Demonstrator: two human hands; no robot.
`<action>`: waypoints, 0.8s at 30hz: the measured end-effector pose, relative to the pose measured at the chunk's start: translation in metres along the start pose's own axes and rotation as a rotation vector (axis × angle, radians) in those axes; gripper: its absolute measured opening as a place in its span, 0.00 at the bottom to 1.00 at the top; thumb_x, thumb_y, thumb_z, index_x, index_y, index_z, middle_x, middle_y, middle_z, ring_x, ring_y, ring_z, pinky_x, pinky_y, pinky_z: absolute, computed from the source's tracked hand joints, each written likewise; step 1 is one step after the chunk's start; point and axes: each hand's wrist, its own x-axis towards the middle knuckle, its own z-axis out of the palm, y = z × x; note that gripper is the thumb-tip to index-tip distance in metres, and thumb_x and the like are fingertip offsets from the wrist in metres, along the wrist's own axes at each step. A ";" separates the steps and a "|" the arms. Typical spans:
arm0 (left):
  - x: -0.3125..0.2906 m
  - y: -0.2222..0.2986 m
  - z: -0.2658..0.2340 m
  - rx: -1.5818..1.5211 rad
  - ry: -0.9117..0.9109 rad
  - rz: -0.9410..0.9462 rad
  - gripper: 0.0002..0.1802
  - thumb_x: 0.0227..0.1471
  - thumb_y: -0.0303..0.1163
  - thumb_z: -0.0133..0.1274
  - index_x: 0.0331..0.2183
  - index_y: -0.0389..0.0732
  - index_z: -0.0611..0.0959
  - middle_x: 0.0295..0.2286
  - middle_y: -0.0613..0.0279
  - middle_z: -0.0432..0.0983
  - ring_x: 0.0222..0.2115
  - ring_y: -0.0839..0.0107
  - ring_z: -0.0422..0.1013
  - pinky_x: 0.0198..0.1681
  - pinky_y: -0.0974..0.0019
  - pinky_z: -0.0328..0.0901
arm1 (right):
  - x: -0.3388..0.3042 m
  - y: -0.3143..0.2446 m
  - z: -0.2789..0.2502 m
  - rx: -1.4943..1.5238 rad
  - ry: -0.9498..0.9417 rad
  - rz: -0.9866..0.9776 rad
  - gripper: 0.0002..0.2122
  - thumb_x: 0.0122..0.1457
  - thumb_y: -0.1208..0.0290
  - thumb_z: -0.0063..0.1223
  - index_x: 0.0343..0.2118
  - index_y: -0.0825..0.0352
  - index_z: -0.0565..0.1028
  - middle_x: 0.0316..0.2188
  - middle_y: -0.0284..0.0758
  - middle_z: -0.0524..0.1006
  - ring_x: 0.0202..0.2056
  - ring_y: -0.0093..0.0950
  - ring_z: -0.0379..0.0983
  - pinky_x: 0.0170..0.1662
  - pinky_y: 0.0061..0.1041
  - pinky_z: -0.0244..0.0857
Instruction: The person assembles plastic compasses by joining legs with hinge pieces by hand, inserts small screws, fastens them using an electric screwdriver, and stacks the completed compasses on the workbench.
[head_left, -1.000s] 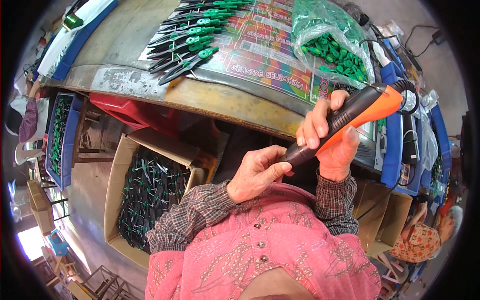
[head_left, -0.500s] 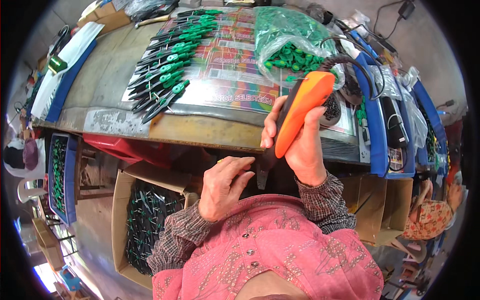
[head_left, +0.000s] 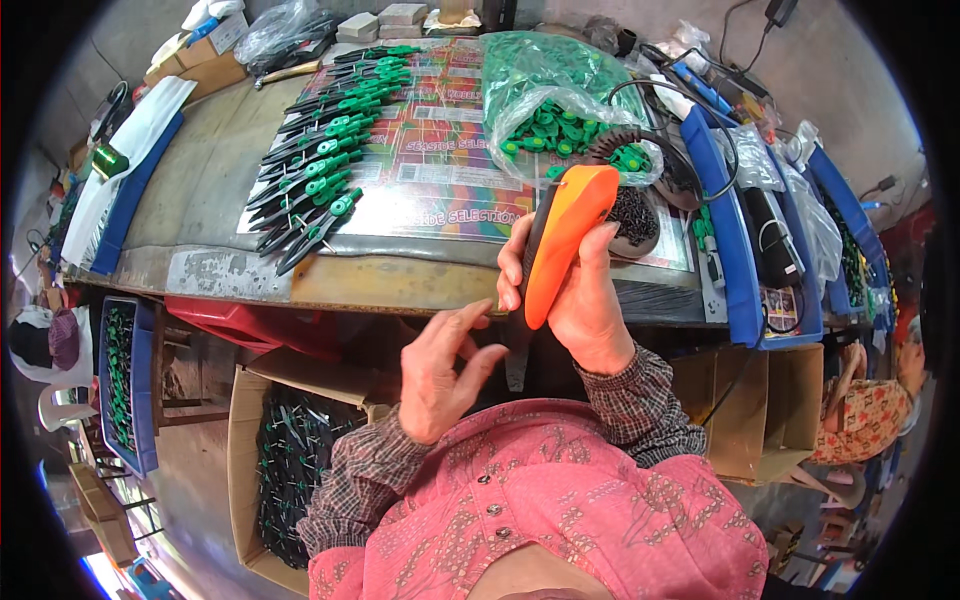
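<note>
My right hand (head_left: 588,318) is wrapped round an orange-and-black handheld tool (head_left: 570,245) above the table's front edge. The tool stands tilted, its broad orange end upward; its exact kind I cannot make out. A dark part with a flat, greyish tip (head_left: 516,368) shows below it, and whether it belongs to the tool is unclear. Beside that lower end, my left hand (head_left: 440,370) is open and holds nothing, thumb and fingers apart. On the table to the left lies a slanting row of black-and-green pointed pieces (head_left: 318,187), overlapping one another.
A clear green bag of small green parts (head_left: 545,130) lies open at the back. Near it sit a dish of small dark pieces (head_left: 632,218) and a black coiled cord (head_left: 612,145). Blue trays (head_left: 730,235) stand at right; a cardboard box (head_left: 245,470) of similar pieces stands below left.
The view has shifted, so the table sits lower in it. My right hand and the tool have moved a little left. My left thumb and fingers have spread wider.
</note>
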 end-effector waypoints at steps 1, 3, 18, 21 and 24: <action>-0.001 0.005 0.007 -0.061 -0.005 -0.062 0.29 0.43 0.24 0.64 0.49 0.37 0.75 0.33 0.55 0.75 0.20 0.73 0.70 0.26 0.71 0.67 | -0.001 0.000 0.002 0.060 -0.046 0.007 0.35 0.52 0.32 0.43 0.40 0.68 0.66 0.26 0.34 0.70 0.26 0.25 0.69 0.31 0.24 0.66; -0.002 0.009 0.020 -0.136 0.001 -0.120 0.31 0.41 0.28 0.66 0.49 0.35 0.74 0.29 0.55 0.75 0.17 0.72 0.69 0.24 0.71 0.66 | -0.002 0.000 0.006 0.070 -0.064 -0.005 0.36 0.52 0.31 0.44 0.40 0.68 0.67 0.26 0.34 0.70 0.26 0.25 0.69 0.32 0.24 0.66; -0.012 -0.004 0.032 -0.105 0.015 -0.110 0.24 0.44 0.29 0.64 0.44 0.34 0.76 0.26 0.56 0.75 0.23 0.72 0.71 0.29 0.70 0.66 | -0.005 -0.004 0.015 0.095 -0.053 0.016 0.41 0.52 0.27 0.33 0.44 0.71 0.66 0.30 0.35 0.68 0.30 0.29 0.69 0.35 0.31 0.65; -0.013 -0.005 0.032 -0.084 0.008 -0.072 0.26 0.43 0.29 0.64 0.45 0.33 0.75 0.26 0.55 0.74 0.21 0.71 0.69 0.26 0.69 0.65 | -0.006 -0.005 0.015 0.082 -0.052 0.010 0.40 0.54 0.29 0.34 0.44 0.71 0.67 0.29 0.36 0.68 0.29 0.30 0.68 0.34 0.31 0.64; -0.015 -0.005 0.034 -0.116 0.006 -0.082 0.25 0.44 0.29 0.65 0.44 0.33 0.76 0.23 0.58 0.72 0.20 0.76 0.66 0.25 0.71 0.64 | -0.004 -0.002 0.013 0.131 -0.011 0.037 0.38 0.55 0.30 0.35 0.43 0.71 0.67 0.29 0.36 0.68 0.28 0.30 0.67 0.33 0.31 0.64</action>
